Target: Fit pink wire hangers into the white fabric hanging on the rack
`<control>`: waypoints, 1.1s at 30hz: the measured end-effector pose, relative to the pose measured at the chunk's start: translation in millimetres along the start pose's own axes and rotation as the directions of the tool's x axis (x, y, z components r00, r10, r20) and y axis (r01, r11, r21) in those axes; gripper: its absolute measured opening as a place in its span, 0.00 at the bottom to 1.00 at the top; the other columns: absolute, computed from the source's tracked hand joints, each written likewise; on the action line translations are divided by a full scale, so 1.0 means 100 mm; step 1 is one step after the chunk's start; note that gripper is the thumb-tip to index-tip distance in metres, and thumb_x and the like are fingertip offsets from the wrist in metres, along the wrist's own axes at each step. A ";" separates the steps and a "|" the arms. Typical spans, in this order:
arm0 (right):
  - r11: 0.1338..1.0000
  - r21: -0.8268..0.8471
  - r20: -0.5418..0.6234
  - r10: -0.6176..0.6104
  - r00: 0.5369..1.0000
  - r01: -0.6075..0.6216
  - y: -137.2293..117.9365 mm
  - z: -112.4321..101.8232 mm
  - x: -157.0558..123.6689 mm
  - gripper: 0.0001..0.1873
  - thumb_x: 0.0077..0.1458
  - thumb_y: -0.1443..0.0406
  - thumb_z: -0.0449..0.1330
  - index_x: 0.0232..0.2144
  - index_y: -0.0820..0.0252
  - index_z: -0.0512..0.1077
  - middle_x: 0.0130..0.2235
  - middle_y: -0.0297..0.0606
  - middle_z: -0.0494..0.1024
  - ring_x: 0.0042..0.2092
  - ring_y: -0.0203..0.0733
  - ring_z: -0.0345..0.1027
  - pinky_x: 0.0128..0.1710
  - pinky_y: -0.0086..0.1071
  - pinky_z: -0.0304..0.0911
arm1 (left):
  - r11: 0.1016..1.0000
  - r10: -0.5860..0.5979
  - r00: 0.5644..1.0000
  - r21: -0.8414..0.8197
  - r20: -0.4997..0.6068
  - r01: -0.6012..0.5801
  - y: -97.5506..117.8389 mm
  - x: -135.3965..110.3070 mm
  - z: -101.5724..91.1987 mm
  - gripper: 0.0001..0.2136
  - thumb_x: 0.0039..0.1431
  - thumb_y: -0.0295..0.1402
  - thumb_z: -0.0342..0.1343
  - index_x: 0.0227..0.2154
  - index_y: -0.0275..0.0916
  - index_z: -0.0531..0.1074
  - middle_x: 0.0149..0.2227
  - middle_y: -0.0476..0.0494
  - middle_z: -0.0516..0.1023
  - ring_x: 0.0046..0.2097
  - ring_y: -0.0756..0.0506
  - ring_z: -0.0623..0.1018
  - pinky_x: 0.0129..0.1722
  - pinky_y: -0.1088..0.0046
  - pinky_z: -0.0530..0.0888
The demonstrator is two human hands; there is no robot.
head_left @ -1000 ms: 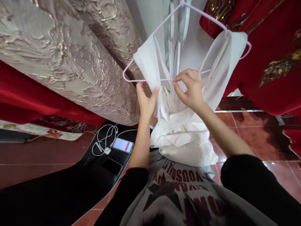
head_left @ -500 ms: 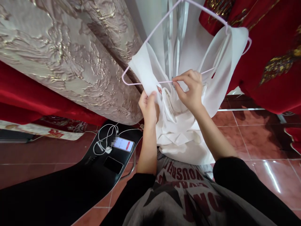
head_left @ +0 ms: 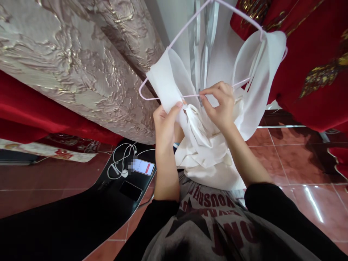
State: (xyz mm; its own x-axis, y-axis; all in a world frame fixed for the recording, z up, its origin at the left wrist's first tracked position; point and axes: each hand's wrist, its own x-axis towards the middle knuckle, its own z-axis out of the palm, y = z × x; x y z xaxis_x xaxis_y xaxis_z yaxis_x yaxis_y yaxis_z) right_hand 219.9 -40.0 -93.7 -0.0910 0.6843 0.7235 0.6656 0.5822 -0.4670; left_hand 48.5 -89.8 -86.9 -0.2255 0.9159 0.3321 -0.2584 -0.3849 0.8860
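A white sleeveless garment (head_left: 258, 94) hangs by its shoulders from a pale pink hanger (head_left: 185, 28), its lower part bunched in folds against my lap. My left hand (head_left: 166, 121) pinches the edge of the garment's left strap, thumb on top and the other fingers behind the cloth. Between thumb and forefinger of my right hand (head_left: 219, 103) is the hanger's thin bottom bar, gripped near its middle. That bar runs behind the left strap and out past it on the left. Both shoulders of the garment rest on the hanger's sloping arms.
Shiny embossed fabric (head_left: 62, 69) hangs on the left, with red cloth (head_left: 49, 112) below it. A red garment with gold sequins (head_left: 307, 65) hangs right. On a black chair (head_left: 108, 195) lie a lit phone (head_left: 144, 166), a dark phone (head_left: 131, 191) and a white cable (head_left: 115, 159).
My left hand has shifted slightly left, drawing the left strap and hanger end with it. The pinch of my right hand on the bar has stayed in place.
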 end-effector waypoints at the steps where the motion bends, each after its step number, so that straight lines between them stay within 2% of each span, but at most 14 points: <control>1: 1.000 0.005 -0.003 -0.001 1.000 0.001 0.00 0.00 0.00 0.20 0.66 0.51 0.50 0.38 0.56 0.75 0.36 0.39 0.69 0.45 0.42 0.65 0.60 0.51 0.57 | 0.999 0.023 0.999 0.036 0.022 -0.024 0.09 0.01 0.00 0.08 0.58 0.38 0.67 0.33 0.39 0.82 0.36 0.42 0.81 0.42 0.41 0.81 0.48 0.64 0.78; 4: 0.999 0.033 -0.022 -0.015 1.000 0.016 -0.02 -0.01 0.00 0.17 0.65 0.52 0.52 0.38 0.56 0.75 0.36 0.38 0.69 0.43 0.40 0.65 0.59 0.49 0.58 | 0.994 0.041 0.989 0.095 0.140 -0.055 0.37 0.12 -0.01 0.08 0.58 0.37 0.68 0.36 0.37 0.81 0.38 0.40 0.81 0.44 0.40 0.81 0.53 0.58 0.76; 7: 0.998 0.053 -0.034 -0.023 0.999 0.025 -0.03 -0.02 -0.01 0.15 0.65 0.54 0.54 0.37 0.55 0.75 0.36 0.36 0.69 0.42 0.39 0.65 0.59 0.47 0.58 | 0.999 -0.005 0.965 -0.033 0.263 0.014 0.60 0.35 -0.04 0.10 0.57 0.35 0.69 0.38 0.36 0.80 0.41 0.41 0.80 0.47 0.37 0.81 0.58 0.51 0.74; 10: 0.998 0.053 -0.041 -0.029 0.999 0.031 -0.04 -0.02 -0.02 0.14 0.65 0.55 0.54 0.37 0.54 0.76 0.35 0.36 0.69 0.42 0.38 0.65 0.58 0.46 0.59 | 0.988 -0.047 0.945 -0.123 0.323 0.091 0.69 0.61 -0.15 0.11 0.56 0.40 0.68 0.40 0.43 0.79 0.50 0.44 0.78 0.62 0.35 0.71 0.67 0.52 0.67; 12: 0.998 0.054 -0.033 -0.033 0.999 0.034 -0.05 -0.01 -0.02 0.14 0.65 0.55 0.54 0.38 0.54 0.76 0.36 0.36 0.69 0.42 0.39 0.65 0.58 0.47 0.59 | 0.995 -0.003 0.946 -0.094 0.325 0.036 0.64 0.73 -0.28 0.17 0.54 0.48 0.67 0.44 0.49 0.77 0.57 0.52 0.75 0.70 0.39 0.59 0.70 0.57 0.64; 15: 0.999 0.045 0.001 -0.010 1.000 0.010 -0.07 0.00 -0.02 0.16 0.66 0.53 0.52 0.39 0.55 0.75 0.36 0.37 0.69 0.44 0.40 0.65 0.61 0.49 0.57 | 0.983 0.182 0.967 -0.018 0.178 -0.181 0.42 0.76 -0.53 0.30 0.47 0.60 0.65 0.51 0.53 0.71 0.63 0.63 0.67 0.73 0.41 0.50 0.71 0.58 0.62; 17: 1.000 0.030 0.014 0.001 1.000 -0.002 -0.06 0.00 -0.01 0.17 0.66 0.53 0.51 0.39 0.55 0.75 0.37 0.38 0.69 0.44 0.41 0.65 0.61 0.49 0.56 | 0.966 0.259 0.965 -0.018 0.042 -0.258 0.19 0.70 -0.71 0.36 0.41 0.61 0.67 0.52 0.52 0.70 0.64 0.65 0.66 0.73 0.40 0.48 0.72 0.57 0.58; 20: 1.000 0.014 0.022 0.004 1.000 -0.004 -0.04 -0.01 0.01 0.17 0.66 0.53 0.50 0.39 0.55 0.75 0.37 0.39 0.68 0.45 0.42 0.65 0.60 0.49 0.58 | 0.966 0.218 0.973 -0.127 -0.076 -0.226 -0.13 0.54 -0.82 0.32 0.42 0.57 0.69 0.50 0.52 0.72 0.63 0.64 0.68 0.73 0.42 0.45 0.72 0.60 0.56; 22: 1.000 0.013 0.030 -0.001 1.000 0.001 -0.05 -0.01 0.01 0.17 0.67 0.54 0.49 0.40 0.55 0.75 0.38 0.39 0.69 0.45 0.42 0.65 0.59 0.50 0.58 | 0.974 0.132 0.985 -0.168 -0.112 -0.150 -0.26 0.42 -0.72 0.25 0.51 0.52 0.66 0.51 0.53 0.71 0.63 0.62 0.68 0.72 0.40 0.52 0.66 0.56 0.64; 24: 1.000 0.018 0.039 -0.014 0.999 0.013 -0.08 0.01 0.00 0.17 0.67 0.55 0.49 0.41 0.54 0.74 0.39 0.39 0.69 0.46 0.42 0.65 0.60 0.50 0.58 | 0.978 0.024 0.997 -0.204 -0.077 -0.039 -0.30 0.30 -0.49 0.24 0.53 0.52 0.64 0.51 0.54 0.71 0.63 0.58 0.69 0.66 0.37 0.63 0.55 0.57 0.73; 27: 0.999 0.032 0.031 -0.022 0.999 0.021 -0.19 0.03 -0.03 0.17 0.67 0.55 0.48 0.43 0.54 0.73 0.39 0.39 0.70 0.47 0.42 0.66 0.60 0.52 0.59 | 0.970 -0.025 1.000 -0.242 0.015 0.028 -0.26 0.17 -0.11 0.20 0.62 0.53 0.56 0.52 0.51 0.72 0.61 0.50 0.70 0.50 0.40 0.77 0.42 0.62 0.76; 29: 0.998 0.051 0.019 -0.023 1.000 0.022 -0.27 0.02 -0.07 0.17 0.68 0.56 0.47 0.45 0.54 0.73 0.41 0.39 0.70 0.48 0.42 0.67 0.60 0.51 0.60 | 0.973 -0.004 1.000 -0.229 -0.014 0.001 -0.22 0.12 0.07 0.18 0.66 0.53 0.53 0.48 0.47 0.72 0.53 0.45 0.75 0.39 0.44 0.78 0.38 0.65 0.74; 31: 0.996 0.083 0.016 -0.038 0.999 0.036 -0.31 -0.03 -0.10 0.16 0.68 0.57 0.47 0.45 0.53 0.72 0.43 0.39 0.72 0.50 0.42 0.68 0.59 0.50 0.62 | 0.983 0.030 0.997 -0.178 -0.067 -0.042 -0.19 0.10 0.15 0.17 0.66 0.53 0.53 0.42 0.45 0.71 0.44 0.44 0.76 0.34 0.46 0.77 0.36 0.66 0.73; 33: 0.989 0.139 -0.122 -0.038 0.992 0.055 -0.24 -0.14 -0.13 0.14 0.67 0.58 0.48 0.45 0.53 0.72 0.45 0.40 0.73 0.52 0.42 0.68 0.58 0.47 0.64 | 0.990 0.042 0.996 -0.131 -0.077 -0.052 -0.17 0.10 0.15 0.18 0.65 0.54 0.55 0.38 0.44 0.70 0.41 0.45 0.74 0.33 0.46 0.77 0.35 0.67 0.71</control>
State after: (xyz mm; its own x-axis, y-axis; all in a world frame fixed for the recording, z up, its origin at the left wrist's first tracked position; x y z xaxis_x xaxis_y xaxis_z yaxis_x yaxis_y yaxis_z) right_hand 215.4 -69.3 -84.4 -0.0251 0.6029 0.7974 0.5505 0.6742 -0.4924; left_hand 64.7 -72.4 -94.1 -0.3076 0.8875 0.3431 -0.3671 -0.4433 0.8177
